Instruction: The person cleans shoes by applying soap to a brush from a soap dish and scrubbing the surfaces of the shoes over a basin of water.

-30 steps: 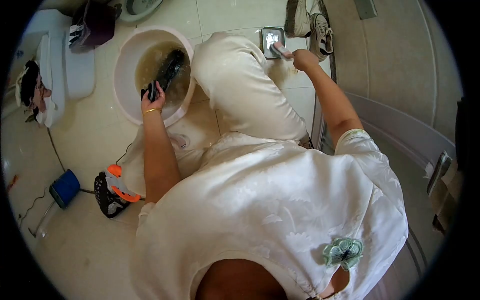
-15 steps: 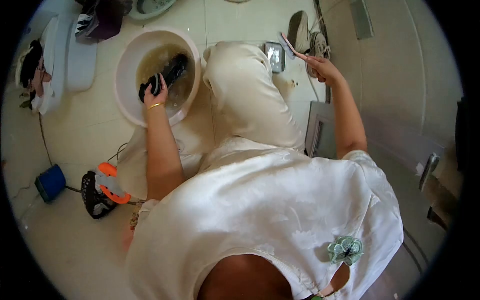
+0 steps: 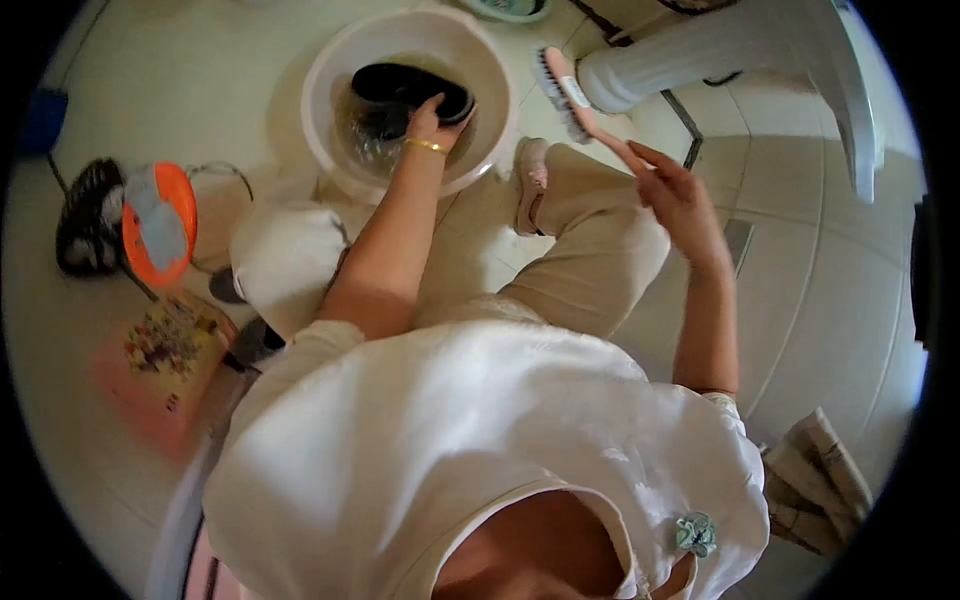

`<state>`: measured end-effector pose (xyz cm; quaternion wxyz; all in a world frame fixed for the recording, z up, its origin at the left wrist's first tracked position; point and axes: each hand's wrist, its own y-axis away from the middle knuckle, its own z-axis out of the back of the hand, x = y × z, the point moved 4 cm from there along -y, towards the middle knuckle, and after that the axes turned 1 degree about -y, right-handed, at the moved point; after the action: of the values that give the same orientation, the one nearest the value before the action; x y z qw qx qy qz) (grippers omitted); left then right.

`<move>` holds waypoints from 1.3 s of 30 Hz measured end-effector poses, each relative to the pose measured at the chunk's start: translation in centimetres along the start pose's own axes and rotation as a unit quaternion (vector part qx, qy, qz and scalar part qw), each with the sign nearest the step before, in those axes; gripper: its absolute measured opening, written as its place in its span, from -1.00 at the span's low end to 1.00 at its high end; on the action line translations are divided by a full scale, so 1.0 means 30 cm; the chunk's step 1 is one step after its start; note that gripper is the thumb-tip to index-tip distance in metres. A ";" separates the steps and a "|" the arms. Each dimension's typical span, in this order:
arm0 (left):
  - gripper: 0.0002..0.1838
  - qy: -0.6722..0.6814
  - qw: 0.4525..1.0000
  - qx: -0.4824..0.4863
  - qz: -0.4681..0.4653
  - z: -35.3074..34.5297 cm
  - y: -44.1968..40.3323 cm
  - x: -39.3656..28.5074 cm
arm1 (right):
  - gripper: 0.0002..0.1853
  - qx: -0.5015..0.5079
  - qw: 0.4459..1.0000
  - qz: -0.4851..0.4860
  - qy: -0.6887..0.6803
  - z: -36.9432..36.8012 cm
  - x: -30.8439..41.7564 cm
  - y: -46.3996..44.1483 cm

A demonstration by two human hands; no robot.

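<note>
My left hand (image 3: 436, 128), with a gold bangle at the wrist, grips a black shoe (image 3: 400, 82) by one end. The shoe is held low in a pale round basin (image 3: 318, 110) of murky water, and more black material shows beneath it. To the right of the basin, my right hand (image 3: 678, 200) is closed round the pink handle of a scrubbing brush (image 3: 565, 92). The brush is raised in the air, its bristles facing left toward the basin and apart from the shoe.
A white pedestal (image 3: 650, 75) stands at the upper right, with a green-rimmed basin (image 3: 510, 8) beyond. At left are an orange-rimmed object (image 3: 160, 225), a black patterned bag (image 3: 88, 215), a pink patterned package (image 3: 165, 365) and a blue container (image 3: 42, 120). Tiled wall is on the right.
The view has turned, so the sneakers and metal-looking tray have left it. The black shoe now lies more sideways in my left hand. The brush stays in my right hand, now angled with bristles leftward.
</note>
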<state>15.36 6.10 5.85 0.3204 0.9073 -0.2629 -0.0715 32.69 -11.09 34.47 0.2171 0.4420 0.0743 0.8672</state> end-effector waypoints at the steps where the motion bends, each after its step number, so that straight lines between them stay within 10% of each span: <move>1: -0.64 0.019 0.999 -0.027 -0.005 0.032 -0.019 -0.006 | -0.64 0.012 0.998 0.006 0.064 -0.072 -0.001 -0.025; 6: -0.56 0.044 0.990 -0.133 -0.033 0.063 -0.011 -0.008 | -0.64 -0.001 0.970 0.067 0.236 -0.378 -0.067 -0.082; 10: -0.06 0.026 0.987 -0.137 -0.080 0.119 -0.070 -0.021 | -0.64 0.012 0.937 0.084 0.338 -0.490 -0.016 -0.062; 16: -0.14 -0.018 0.987 -0.117 -0.106 0.111 -0.060 -0.041 | -0.59 -0.038 0.889 0.187 0.416 -0.546 -0.088 -0.221; 23: -0.24 -0.080 0.976 -0.104 -0.176 0.090 -0.051 -0.049 | -0.55 0.099 0.918 0.046 0.382 -0.565 0.022 -0.050; 39: -0.29 0.019 0.991 -0.015 -0.135 0.055 -0.076 -0.033 | -0.57 0.017 0.903 0.059 0.426 -0.558 -0.018 -0.226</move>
<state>15.01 7.21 3.10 0.3261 0.9308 -0.1309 -0.1009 21.71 -4.22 21.88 0.1054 0.0374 0.1481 0.9826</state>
